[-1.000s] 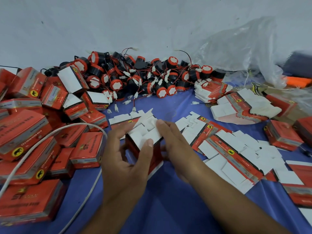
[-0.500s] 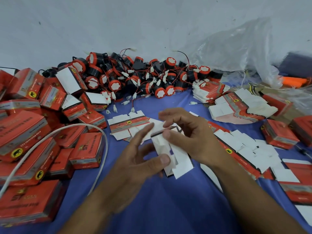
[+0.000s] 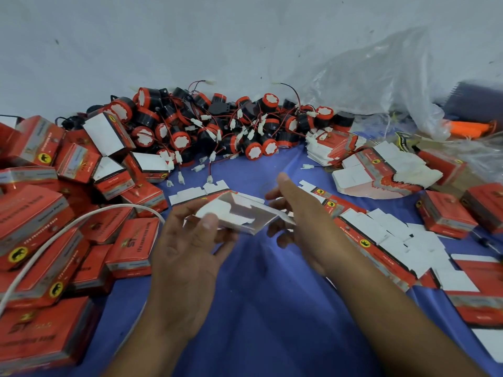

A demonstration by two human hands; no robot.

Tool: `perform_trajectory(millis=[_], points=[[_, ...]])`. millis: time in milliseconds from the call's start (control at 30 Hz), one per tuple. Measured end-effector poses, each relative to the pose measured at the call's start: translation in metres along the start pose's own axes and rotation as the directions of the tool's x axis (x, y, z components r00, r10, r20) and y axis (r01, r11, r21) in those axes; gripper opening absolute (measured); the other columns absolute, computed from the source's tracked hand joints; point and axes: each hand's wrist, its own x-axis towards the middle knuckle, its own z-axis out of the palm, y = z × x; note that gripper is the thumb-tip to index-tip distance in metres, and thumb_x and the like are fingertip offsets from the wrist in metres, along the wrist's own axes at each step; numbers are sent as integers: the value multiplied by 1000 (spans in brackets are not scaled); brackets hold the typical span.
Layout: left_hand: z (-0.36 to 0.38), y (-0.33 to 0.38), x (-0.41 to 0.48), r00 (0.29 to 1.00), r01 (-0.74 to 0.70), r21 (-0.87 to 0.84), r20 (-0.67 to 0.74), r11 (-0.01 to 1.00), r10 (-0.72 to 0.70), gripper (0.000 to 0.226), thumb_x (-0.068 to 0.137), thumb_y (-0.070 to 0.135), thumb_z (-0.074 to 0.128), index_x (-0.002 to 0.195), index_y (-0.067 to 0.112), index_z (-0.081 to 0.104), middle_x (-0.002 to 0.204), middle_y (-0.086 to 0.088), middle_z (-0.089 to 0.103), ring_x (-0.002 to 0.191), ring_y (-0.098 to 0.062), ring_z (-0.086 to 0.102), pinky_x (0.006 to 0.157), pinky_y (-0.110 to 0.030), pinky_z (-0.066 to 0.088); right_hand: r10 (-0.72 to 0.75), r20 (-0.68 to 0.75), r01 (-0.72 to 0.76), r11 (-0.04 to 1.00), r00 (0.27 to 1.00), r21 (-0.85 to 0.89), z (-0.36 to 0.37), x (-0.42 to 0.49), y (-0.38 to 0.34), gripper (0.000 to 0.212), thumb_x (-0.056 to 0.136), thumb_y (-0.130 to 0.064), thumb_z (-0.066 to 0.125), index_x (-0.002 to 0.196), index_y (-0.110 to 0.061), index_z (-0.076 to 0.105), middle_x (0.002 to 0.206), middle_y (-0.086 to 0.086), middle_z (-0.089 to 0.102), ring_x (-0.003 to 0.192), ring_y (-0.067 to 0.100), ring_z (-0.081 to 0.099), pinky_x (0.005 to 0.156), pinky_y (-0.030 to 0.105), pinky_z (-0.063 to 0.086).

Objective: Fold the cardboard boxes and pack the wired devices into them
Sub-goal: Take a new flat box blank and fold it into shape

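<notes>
Between my two hands hangs a half-opened cardboard box [image 3: 239, 213], its white inside facing up, just above the blue cloth. My left hand [image 3: 187, 254] pinches its near left edge with thumb on top. My right hand [image 3: 296, 221] holds its right end, fingers underneath and partly hidden. A heap of black and red round wired devices [image 3: 217, 129] with white plugs lies at the back against the wall. Flat unfolded box blanks [image 3: 381, 235] spread out to the right.
Folded red boxes [image 3: 49, 219] are piled along the left, with a white cable [image 3: 68, 229] arching over them. More blank stacks [image 3: 381, 172] and a clear plastic bag [image 3: 381, 85] lie at the back right. Blue cloth [image 3: 258, 308] covers the surface.
The flat blank that stood upright in my hands has been pulled open into a tube and turned level. Both hands moved apart to its two ends.
</notes>
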Motion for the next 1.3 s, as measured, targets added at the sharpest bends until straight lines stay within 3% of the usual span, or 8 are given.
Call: perform_trajectory(millis=[200, 333, 433, 700, 900, 1133, 1200, 1300], points=[[1, -2, 2, 994, 83, 24, -66, 996, -82, 28, 81, 29, 71, 108, 27, 63, 116, -5, 70, 101, -25, 67, 95, -44, 52, -248, 46, 237, 955, 968, 176, 16, -5, 11, 47, 76, -60, 66, 108, -26, 71, 102, -9, 74, 94, 12, 69, 83, 31, 55], [6, -8, -2, 998, 49, 165, -39, 985, -43, 69, 68, 35, 77, 131, 43, 50, 120, 22, 67, 109, 0, 64, 76, -13, 51, -335, 120, 331, 942, 935, 46, 20, -11, 18, 60, 80, -69, 58, 135, -43, 55, 133, -28, 58, 121, -1, 58, 101, 27, 44], [5, -11, -1, 995, 91, 62, -39, 994, -89, 76, 67, 26, 72, 137, 43, 45, 126, 13, 66, 114, -6, 64, 83, -20, 52, -328, 227, 304, 943, 917, 133, 23, -15, 19, 69, 76, -83, 55, 139, -58, 43, 147, -34, 44, 137, -4, 42, 116, 36, 34], [4, -13, 0, 994, 56, -166, -88, 984, -72, 62, 77, 14, 75, 130, 34, 51, 128, -13, 65, 114, -32, 65, 88, -39, 57, -295, 275, 257, 952, 915, 164, 45, -22, 23, 72, 82, -54, 63, 148, -38, 39, 132, -6, 64, 120, 6, 60, 104, 31, 48], [4, -26, -5, 997, -10, 335, 74, 942, -15, 70, 82, 48, 69, 140, 59, 33, 135, 10, 61, 122, -17, 61, 102, -51, 47, -200, 267, 24, 839, 943, 544, 38, -14, 16, 35, 79, -26, 57, 112, -32, 66, 99, 6, 72, 81, 19, 70, 64, 36, 58], [-14, -11, -5, 958, -123, 750, 261, 650, -120, 64, 85, 71, 54, 143, 60, 30, 70, -3, 69, 49, -7, 61, 47, -22, 46, -104, 210, -54, 773, 972, 632, 12, -5, 8, 45, 96, -33, 56, 137, -15, 60, 131, 18, 65, 112, 34, 64, 97, 52, 54], [-20, -4, 0, 959, -284, 853, 249, 438, 136, 56, 80, 74, 55, 129, 47, 53, 76, 9, 67, 62, -1, 61, 54, -17, 43, -152, 221, 7, 837, 963, 547, 5, -2, 9, 45, 84, -16, 57, 129, -16, 64, 124, 16, 67, 109, 31, 63, 95, 51, 54], [-22, 5, 5, 922, -363, 775, 217, 517, 321, 86, 68, 64, 73, 143, 44, 36, 137, 19, 50, 124, -5, 51, 93, -28, 45, -163, 222, 102, 959, 962, 263, 7, -5, 7, 43, 72, -18, 56, 107, -35, 75, 114, 7, 69, 103, 30, 63, 96, 54, 50]])
